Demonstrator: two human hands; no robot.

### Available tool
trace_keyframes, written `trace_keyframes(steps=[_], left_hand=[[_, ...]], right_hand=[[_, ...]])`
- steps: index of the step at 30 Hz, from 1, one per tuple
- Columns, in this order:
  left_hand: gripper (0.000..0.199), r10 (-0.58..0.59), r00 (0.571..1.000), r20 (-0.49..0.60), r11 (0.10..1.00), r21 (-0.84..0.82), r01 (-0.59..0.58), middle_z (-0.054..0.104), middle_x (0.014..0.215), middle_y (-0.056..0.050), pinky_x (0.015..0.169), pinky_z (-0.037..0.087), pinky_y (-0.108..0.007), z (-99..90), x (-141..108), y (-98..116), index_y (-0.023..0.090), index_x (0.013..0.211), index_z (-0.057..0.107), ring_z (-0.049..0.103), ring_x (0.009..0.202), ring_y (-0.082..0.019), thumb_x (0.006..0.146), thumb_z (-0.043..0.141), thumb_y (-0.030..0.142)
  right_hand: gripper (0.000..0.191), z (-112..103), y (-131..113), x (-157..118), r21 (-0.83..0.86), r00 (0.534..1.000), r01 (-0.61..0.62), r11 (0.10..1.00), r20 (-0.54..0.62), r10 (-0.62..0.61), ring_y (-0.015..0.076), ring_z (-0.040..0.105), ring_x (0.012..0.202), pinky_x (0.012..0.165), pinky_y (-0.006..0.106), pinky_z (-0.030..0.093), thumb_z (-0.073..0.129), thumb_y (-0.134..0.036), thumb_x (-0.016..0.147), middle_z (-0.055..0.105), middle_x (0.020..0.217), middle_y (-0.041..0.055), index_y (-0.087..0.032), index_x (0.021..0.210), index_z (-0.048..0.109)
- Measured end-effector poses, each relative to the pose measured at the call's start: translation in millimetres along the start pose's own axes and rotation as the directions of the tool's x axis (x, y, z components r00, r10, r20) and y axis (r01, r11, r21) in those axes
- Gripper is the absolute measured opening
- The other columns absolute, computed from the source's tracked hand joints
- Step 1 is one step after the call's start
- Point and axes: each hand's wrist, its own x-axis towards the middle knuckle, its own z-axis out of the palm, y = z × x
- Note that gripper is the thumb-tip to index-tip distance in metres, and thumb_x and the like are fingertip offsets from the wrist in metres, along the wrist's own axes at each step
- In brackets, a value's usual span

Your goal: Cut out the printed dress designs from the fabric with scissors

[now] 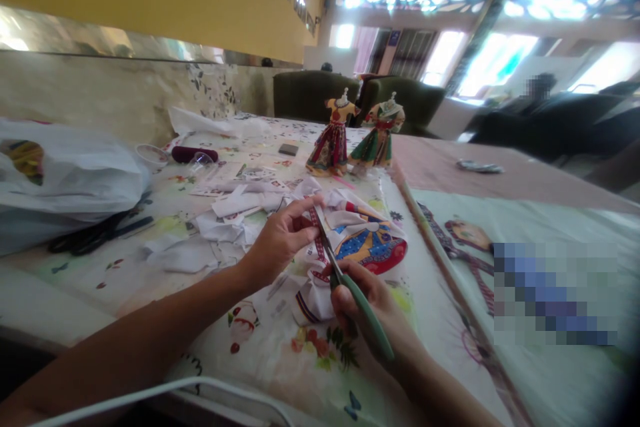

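Note:
My right hand [367, 303] is closed round green-handled scissors [367, 317], their blades pointing up and away from me. Beside the blades, my left hand [287, 233] pinches a narrow red-patterned strip of fabric [319, 247] between thumb and fingers. The blades lie along the strip; whether they are parted is hard to tell. Just right of the blades rests a printed fabric piece [367, 237] in blue, yellow and red on white. Below it lies a white scrap with a dark striped edge [313, 300]. More white fabric scraps [230, 227] are heaped left of my left hand.
Two miniature dresses on stands, one maroon [331, 140] and one green [379, 137], stand at the back. A white plastic bag [70, 170] fills the left side, with black scissors [95, 233] by it. A white cable [200, 381] crosses the front. Cut printed pieces [467, 237] lie right.

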Motion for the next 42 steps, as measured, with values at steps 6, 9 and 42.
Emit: trace_keyframes(steps=[6,9,42], left_hand=[[0.064,-0.012,1.0,0.006,1.0,-0.021,0.012,0.071,0.101,-0.004,0.079,0.048,-0.025,1.7,-1.2,1.6,0.018,0.139,0.06,0.059,0.083,-0.012,0.077,0.073,0.016],[0.066,-0.024,1.0,0.012,0.999,-0.037,0.025,0.071,0.097,-0.003,0.077,0.047,-0.024,2.8,-1.5,2.3,0.018,0.141,0.058,0.059,0.08,-0.011,0.077,0.073,0.016],[0.064,-0.013,1.0,-0.011,0.999,-0.036,0.012,0.072,0.104,-0.006,0.08,0.048,-0.026,-0.4,-0.2,-1.6,0.02,0.14,0.06,0.06,0.085,-0.014,0.078,0.074,0.018]], right_hand=[[0.056,0.2,0.0,0.6,0.018,1.0,-0.007,1.0,-0.013,0.008,0.0086,0.04,0.044,0.043,0.022,0.028,0.083,-0.061,0.067,0.048,0.055,-0.0087,-0.018,0.095,0.059],[0.055,0.8,0.8,0.4,0.033,1.0,-0.01,0.999,-0.011,0.01,0.0084,0.039,0.044,0.043,0.022,0.028,0.082,-0.063,0.069,0.047,0.055,-0.009,-0.019,0.093,0.058],[0.052,-1.1,1.2,0.3,-0.042,1.0,-0.012,0.999,-0.019,0.012,0.0097,0.04,0.043,0.043,0.023,0.029,0.077,-0.062,0.073,0.048,0.053,-0.0082,-0.019,0.098,0.062]])
